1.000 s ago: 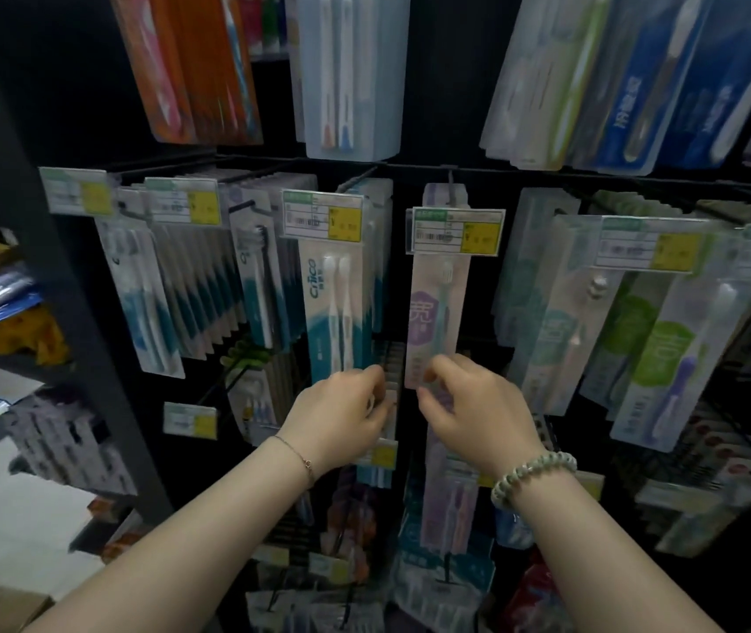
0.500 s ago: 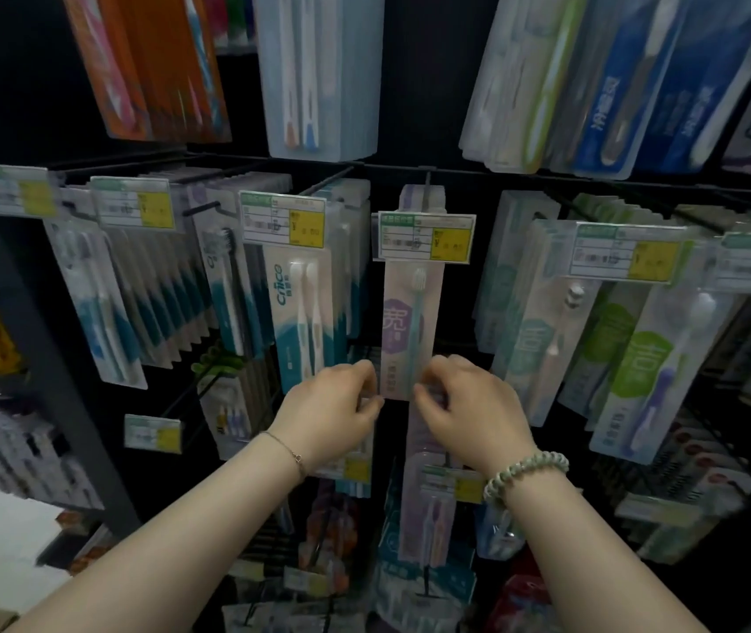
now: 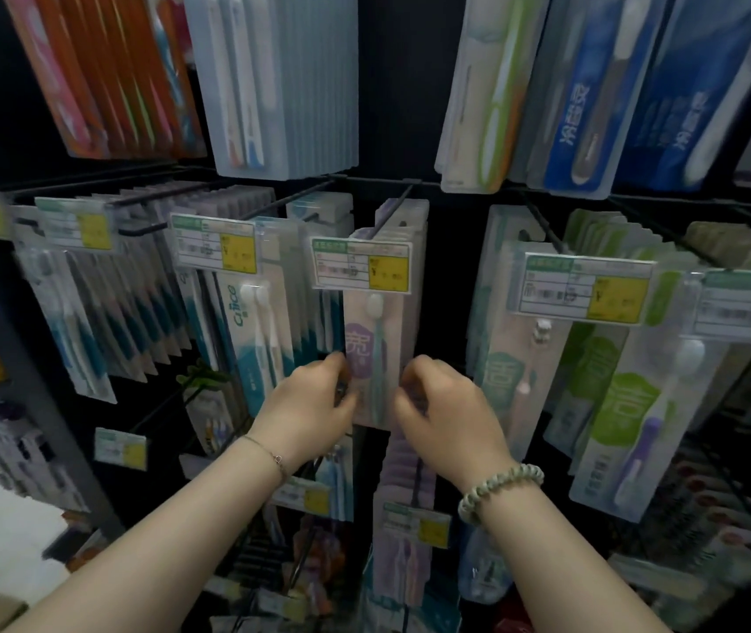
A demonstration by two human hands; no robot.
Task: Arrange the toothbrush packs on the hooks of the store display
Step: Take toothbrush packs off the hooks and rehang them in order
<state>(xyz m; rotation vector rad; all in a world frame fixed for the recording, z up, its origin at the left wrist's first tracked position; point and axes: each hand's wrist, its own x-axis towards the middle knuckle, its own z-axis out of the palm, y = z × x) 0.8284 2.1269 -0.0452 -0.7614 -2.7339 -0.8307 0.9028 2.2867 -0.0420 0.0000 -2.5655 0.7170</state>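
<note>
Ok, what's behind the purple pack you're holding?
Behind the purple pack, more packs hang on the same hook; mostly their tops show above the price tag. The rest is covered by it, the left hand and the right hand, so no count.

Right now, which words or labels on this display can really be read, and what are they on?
"Crico": teal-and-white pack.
"宽": purple patch on the pink pack.
"冷酸灵": blue pack, top row.
"¥": yellow part of the price tag.
Other print on the price tags and the green packs is too blurred to read.
</note>
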